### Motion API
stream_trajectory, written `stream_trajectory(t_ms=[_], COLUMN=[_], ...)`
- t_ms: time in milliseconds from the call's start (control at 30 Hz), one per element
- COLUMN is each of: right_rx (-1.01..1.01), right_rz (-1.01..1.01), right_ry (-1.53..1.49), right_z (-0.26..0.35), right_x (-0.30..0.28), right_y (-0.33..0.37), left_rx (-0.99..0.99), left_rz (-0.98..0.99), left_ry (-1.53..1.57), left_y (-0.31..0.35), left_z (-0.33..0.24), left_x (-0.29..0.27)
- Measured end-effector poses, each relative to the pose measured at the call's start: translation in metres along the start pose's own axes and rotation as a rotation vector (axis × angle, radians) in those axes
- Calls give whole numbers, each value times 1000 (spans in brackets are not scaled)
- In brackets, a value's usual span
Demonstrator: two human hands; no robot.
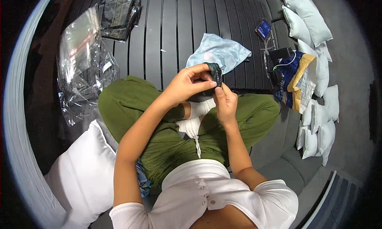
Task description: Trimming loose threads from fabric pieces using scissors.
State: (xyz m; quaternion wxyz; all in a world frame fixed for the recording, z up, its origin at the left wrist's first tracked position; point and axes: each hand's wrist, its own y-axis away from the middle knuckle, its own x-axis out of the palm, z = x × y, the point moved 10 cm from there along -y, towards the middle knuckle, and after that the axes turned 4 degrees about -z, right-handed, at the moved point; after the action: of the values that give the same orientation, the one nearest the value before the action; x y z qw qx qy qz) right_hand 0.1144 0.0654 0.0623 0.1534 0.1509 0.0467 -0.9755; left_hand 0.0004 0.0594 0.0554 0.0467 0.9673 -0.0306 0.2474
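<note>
Both the left hand (183,87) and the right hand (227,104) are pinching a small dark cloth (216,71), thumbs and fingers closing on it from either side, near the middle of the near edge of the tabletop (175,26). The left hand is gripping its left side, the right hand its lower end, and the two thumbs are nearly meeting. Just beyond, a pale blue cloth (219,52) is lying crumpled, right of the tabletop's middle; whether the dark cloth is touching it, I cannot tell.

Along the left edge, clear bags (81,50) are sprawling and hanging over the side, while black packets (119,16) are lying toward the far left corner. By the right edge, a blue packet (263,29) is resting, with a black box (280,53) and a white cable (291,61) nearer. A blue and tan bag (304,76) is sitting by the near right corner.

Green trousers (163,129) are covering the crossed legs below the hands. Pale pillows (306,26) are lining the right, and a white pillow (85,169) is lying at lower left.
</note>
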Motion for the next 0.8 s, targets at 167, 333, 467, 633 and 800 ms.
stream_trajectory(t_ms=[167,333,467,633,800], right_rx=[-24,-8,-62,-47,-38], right_rz=[31,134,-103,-131,-200], right_ry=[-46,-124,-417,-123,-115], right_z=[-2,-10,0,14,17], right_x=[-1,9,-10,-17,-15], right_y=[0,6,4,-6,-8], left_rx=[-40,-109,-161,-145,-34], left_rz=[-16,-36,-13,5,7], left_ry=[62,153,240,195,38], left_y=[0,1,1,2,0], left_z=[2,8,11,11,7], left_x=[-2,-3,2,2,3])
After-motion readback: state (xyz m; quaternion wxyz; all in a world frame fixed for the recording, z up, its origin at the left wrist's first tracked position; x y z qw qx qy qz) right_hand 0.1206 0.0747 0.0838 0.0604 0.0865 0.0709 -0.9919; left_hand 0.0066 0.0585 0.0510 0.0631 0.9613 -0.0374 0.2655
